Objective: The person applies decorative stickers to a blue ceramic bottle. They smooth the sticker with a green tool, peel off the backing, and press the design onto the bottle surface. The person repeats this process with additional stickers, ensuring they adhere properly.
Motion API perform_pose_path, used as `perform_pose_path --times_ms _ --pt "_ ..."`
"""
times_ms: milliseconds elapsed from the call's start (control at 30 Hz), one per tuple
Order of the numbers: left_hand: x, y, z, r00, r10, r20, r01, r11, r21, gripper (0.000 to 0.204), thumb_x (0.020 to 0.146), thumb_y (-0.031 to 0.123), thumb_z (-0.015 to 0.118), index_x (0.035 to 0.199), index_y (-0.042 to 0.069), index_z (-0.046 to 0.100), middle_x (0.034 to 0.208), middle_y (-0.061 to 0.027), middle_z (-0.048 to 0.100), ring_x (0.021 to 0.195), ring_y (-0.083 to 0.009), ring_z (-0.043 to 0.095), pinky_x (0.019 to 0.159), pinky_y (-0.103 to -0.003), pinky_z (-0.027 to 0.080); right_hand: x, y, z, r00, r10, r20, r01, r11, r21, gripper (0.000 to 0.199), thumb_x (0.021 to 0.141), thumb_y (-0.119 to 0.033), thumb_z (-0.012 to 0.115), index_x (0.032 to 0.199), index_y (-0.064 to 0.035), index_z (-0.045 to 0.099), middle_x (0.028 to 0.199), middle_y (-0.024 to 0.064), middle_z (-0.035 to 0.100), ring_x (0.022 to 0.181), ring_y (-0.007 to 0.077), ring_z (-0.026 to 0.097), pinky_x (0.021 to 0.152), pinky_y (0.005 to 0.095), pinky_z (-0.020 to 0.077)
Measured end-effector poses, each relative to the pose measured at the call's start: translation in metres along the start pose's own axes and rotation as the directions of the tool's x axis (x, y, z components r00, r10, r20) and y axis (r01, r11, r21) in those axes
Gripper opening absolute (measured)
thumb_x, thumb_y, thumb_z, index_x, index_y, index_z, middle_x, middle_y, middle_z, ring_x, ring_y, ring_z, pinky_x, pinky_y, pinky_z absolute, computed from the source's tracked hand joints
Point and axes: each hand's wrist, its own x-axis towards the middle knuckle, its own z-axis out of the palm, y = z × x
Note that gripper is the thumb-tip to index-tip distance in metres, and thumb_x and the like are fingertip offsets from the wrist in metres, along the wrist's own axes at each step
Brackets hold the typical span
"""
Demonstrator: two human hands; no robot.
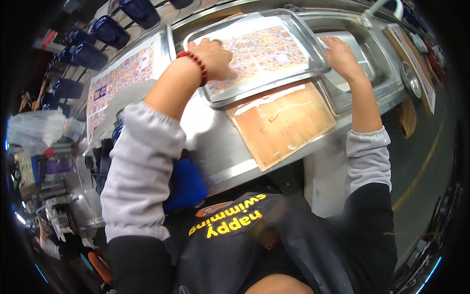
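A clear shallow tray (267, 90) holds a sheet with a dense small multicoloured pattern (267, 49) and white margins. My left hand (211, 58), with a red bead bracelet on its wrist, reaches over the left part of the sheet. Its fingers look spread, slightly blurred, and hold nothing that I can see. At the tray's right end, my right hand (341, 58) is closed with bent fingertips by the rim. Whether those fingertips pinch the rim or something pale beside it is unclear. A wooden board (284, 125) with a glossy cover lies partly under the tray's near edge.
Another patterned sheet (122, 73) lies on the left, near several dark blue cups (110, 32). A metal sink (372, 54) with a white tap (384, 10) is at the right. Blue cloth (186, 186) hangs below the steel counter's front edge (230, 176).
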Motion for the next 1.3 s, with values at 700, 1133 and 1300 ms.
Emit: perform_pose_path --times_ms 700,1133,1300 --pt "-0.243 0.02 0.047 0.823 -0.415 -0.388 -0.267 0.32 -0.909 0.04 0.099 0.026 0.059 0.12 -0.007 0.062 0.116 -0.0157 0.066 0.105 -0.0193 0.061 0.09 -0.03 0.046 -0.02 -0.023 -0.072 0.997 0.006 0.083 -0.083 0.029 0.996 0.046 0.098 -0.004 0.044 0.143 0.0068 0.044 0.131 0.0305 0.061 0.119 0.0379 0.065 0.101 0.0412 0.057" --pt "-0.197 0.046 0.079 0.939 -0.315 -0.135 0.002 0.401 -0.916 0.035 0.097 0.002 0.058 0.131 -0.004 0.051 0.115 -0.0145 0.065 0.098 -0.0243 0.064 0.086 -0.033 0.05 -0.039 -0.064 -0.008 0.995 0.087 0.044 -0.085 0.553 0.829 0.044 0.098 -0.031 0.06 0.128 0.0007 0.053 0.124 0.0197 0.061 0.112 0.0322 0.06 0.1 0.044 0.0453" --pt "-0.209 0.041 0.079 0.959 -0.22 -0.177 0.1 0.85 -0.518 0.043 0.087 -0.001 0.065 0.129 -0.002 0.054 0.109 -0.0236 0.065 0.096 -0.0417 0.062 0.08 -0.044 0.05 -0.033 0.166 0.027 0.684 0.729 0.033 -0.437 0.374 0.818 0.037 0.091 -0.029 0.067 0.116 -0.0028 0.061 0.115 0.0191 0.064 0.1 0.0316 0.065 0.09 0.0439 0.0502"
